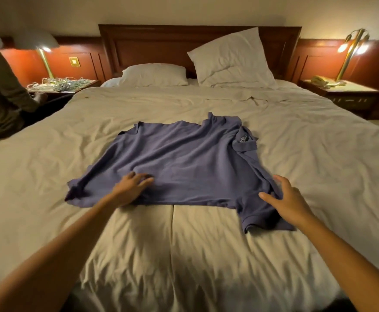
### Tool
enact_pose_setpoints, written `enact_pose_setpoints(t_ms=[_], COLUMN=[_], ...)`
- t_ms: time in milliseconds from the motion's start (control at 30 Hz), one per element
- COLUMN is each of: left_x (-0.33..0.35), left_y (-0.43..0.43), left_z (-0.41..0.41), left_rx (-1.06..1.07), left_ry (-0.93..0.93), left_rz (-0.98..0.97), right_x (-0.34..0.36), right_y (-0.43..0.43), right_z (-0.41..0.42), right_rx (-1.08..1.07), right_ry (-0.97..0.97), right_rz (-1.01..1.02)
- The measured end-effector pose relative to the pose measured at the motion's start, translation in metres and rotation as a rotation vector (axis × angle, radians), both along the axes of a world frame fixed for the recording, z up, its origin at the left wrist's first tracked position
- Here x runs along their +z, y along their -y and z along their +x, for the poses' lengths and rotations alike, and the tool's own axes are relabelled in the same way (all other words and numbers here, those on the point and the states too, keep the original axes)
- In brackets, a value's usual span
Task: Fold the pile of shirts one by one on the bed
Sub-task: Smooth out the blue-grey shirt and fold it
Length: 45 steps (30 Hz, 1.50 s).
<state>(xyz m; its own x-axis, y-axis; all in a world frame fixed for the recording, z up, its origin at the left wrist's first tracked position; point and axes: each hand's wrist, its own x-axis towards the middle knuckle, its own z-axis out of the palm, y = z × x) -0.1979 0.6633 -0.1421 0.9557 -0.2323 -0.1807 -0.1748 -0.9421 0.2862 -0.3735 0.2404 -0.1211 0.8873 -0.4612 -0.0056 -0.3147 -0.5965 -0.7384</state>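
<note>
The blue polo shirt [179, 163] lies spread on the bed [206, 255], stretching away from both hands. The left hand [131, 188] rests flat on the near edge of the cloth, fingers loosely extended and gripping nothing, probably to pin the fabric down and smooth it. The right hand [290, 203] is wide open with its fingers splayed and holds nothing. It sits over the shoulder seam, with the sleeve [262, 219] just below its palm and the collar [244, 143] beyond its fingertips. Whether it touches the cloth is unclear. It seems placed to flatten that bunched side before the first fold.
</note>
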Motion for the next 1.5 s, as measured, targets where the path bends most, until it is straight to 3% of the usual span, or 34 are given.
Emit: enact_pose_setpoints(t_ms=[67, 167, 233, 367, 467, 533, 633, 700, 733, 800, 867, 967, 1067, 1133, 1233, 1300, 1367, 1500], left_x=[-0.027, -0.036, -0.037, -0.043, -0.044, -0.045, -0.048, -0.048, -0.048, -0.047, -0.046, -0.046, -0.047, -0.043, -0.029, -0.02, -0.021, -0.045], left_y=[0.023, 0.025, 0.019, 0.02, 0.019, 0.018, 0.017, 0.018, 0.018, 0.019, 0.019, 0.019, 0.018, 0.021, 0.041, 0.064, 0.091, 0.135], left_z=[-0.012, -0.018, -0.01, -0.011, -0.009, -0.007, -0.006, -0.005, -0.004, -0.005, -0.007, -0.005, -0.004, -0.003, 0.005, 0.017, 0.032, 0.061], left_rx=[0.041, 0.051, 0.024, 0.047, 0.041, 0.037, 0.04, 0.041, 0.046, 0.053, 0.051, 0.046, 0.071, 0.104, 0.235, 0.337, 0.345, 0.143], left_ry=[-0.043, -0.011, -0.027, 0.007, 0.036, 0.042, 0.037, 0.032, 0.029, 0.025, 0.027, 0.033, 0.031, 0.021, -0.02, -0.029, 0.037, 0.236], left_rz=[0.001, 0.048, 0.071, 0.068, 0.076, 0.08, 0.081, 0.084, 0.084, 0.089, 0.098, 0.095, 0.076, 0.04, -0.025, -0.035, -0.085, -0.166], right_x=[-0.006, -0.013, -0.017, -0.026, -0.031, -0.015, 0.021, 0.032, 0.031, 0.02, 0.003, -0.019, -0.024, -0.021, -0.002, 0.014, 0.026, 0.018], right_y=[0.005, 0.001, -0.008, -0.01, -0.001, -0.005, -0.015, -0.013, -0.007, 0.012, 0.024, 0.021, 0.024, 0.046, 0.082, 0.095, 0.098, 0.08], right_z=[0.0, -0.004, -0.014, -0.027, -0.027, -0.025, -0.026, -0.021, -0.015, 0.002, 0.013, 0.019, 0.013, 0.01, 0.003, 0.006, 0.019, 0.078], right_rx=[-0.077, -0.006, 0.151, 0.644, 0.654, 0.638, 0.722, 0.602, 0.459, 0.186, 0.031, 0.012, 0.021, 0.025, 0.061, 0.063, 0.044, 0.095], right_ry=[-0.002, 0.028, 0.177, 0.179, 0.261, 0.2, -0.139, -0.151, -0.064, 0.087, -0.001, -0.018, 0.051, -0.1, -0.495, -0.61, -0.509, -0.104], right_rz=[0.099, -0.15, -0.391, -0.428, -0.5, -0.471, -0.277, -0.011, 0.004, -0.216, -0.273, -0.214, -0.314, -0.455, -0.627, -0.689, -0.644, -0.495])
